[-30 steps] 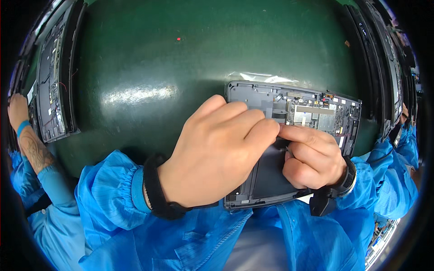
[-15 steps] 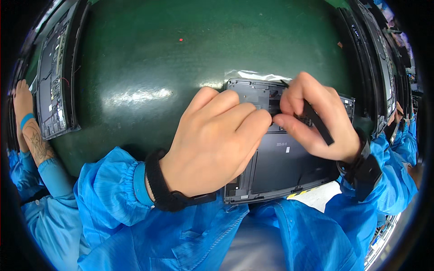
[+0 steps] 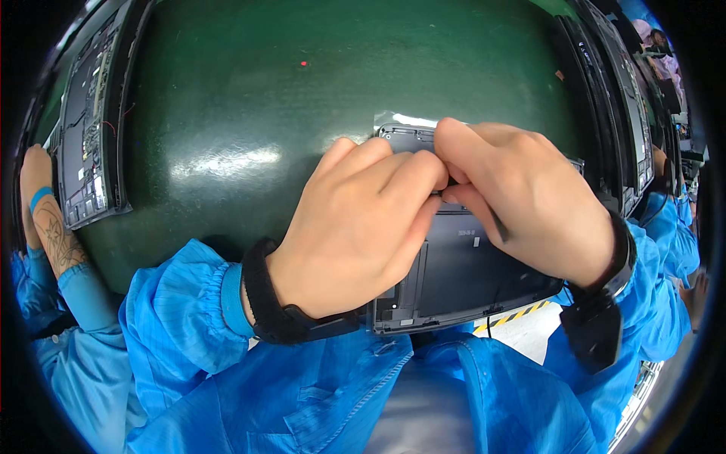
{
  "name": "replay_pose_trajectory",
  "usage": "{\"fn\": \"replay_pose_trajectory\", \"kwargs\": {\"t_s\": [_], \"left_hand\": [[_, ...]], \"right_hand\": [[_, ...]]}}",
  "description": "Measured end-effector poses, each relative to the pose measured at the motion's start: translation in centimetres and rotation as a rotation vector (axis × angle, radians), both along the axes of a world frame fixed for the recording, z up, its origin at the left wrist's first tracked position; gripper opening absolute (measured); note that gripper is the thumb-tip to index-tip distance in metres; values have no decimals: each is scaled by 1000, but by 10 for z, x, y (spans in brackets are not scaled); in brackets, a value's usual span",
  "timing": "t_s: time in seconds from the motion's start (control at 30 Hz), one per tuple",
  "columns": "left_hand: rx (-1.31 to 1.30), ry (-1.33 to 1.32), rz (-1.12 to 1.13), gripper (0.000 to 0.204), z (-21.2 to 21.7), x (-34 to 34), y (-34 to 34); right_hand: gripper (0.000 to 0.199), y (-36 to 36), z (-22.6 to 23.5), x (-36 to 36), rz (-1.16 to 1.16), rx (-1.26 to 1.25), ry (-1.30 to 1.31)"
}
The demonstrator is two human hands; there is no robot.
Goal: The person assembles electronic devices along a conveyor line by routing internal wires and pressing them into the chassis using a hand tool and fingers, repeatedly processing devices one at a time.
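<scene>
While both hands meet over its far part, a dark device casing lies in front of the person in the head view, its near side close to the blue smock and its smooth panel facing up. The left hand arches over the casing's left side, fingers curled in tightly, thumb and forefinger drawn together. The right hand comes over the casing's right side, its thumb and forefinger bent in toward the left fingertips. Each grip looks nearly closed, yet the knuckles hide the tips, so it is impossible to tell what either has hold of. A dark sliver shows beneath the right palm; whether it is held is unclear.

Left of the casing, well apart across the green worktop, stand upright units with bare circuitry; more dark units stand to its right.

The step in hand seems to be fine, two-handed fingertip work at the casing's far part. The next move appears to call for steady, light finger pressure without shifting the casing, and a clear look at the hidden contact.
</scene>
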State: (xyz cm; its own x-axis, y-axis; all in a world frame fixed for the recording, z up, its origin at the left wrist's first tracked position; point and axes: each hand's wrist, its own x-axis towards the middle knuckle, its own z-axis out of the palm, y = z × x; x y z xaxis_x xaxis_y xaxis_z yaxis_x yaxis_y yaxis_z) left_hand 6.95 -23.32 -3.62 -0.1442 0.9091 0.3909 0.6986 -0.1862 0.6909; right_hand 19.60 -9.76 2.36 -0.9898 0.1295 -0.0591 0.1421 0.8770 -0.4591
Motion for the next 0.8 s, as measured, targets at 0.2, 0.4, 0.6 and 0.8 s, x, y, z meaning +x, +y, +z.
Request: {"fn": "replay_pose_trajectory", "kwargs": {"t_s": [0.2,0.4,0.6,0.8], "left_hand": [[-35,-86,9,20,-1,2,0],[-63,-54,14,25,0,2,-3],[-28,74,52,45,-1,-2,5],[-193,-38,-233,60,1,-38,30]], "right_hand": [[37,12,-14,24,-157,17,108],[14,-3,-24,63,-340,-185,341],[12,-53,-17,75,-467,-248,391],[19,-101,-39,60,-576,-575,591]]}}
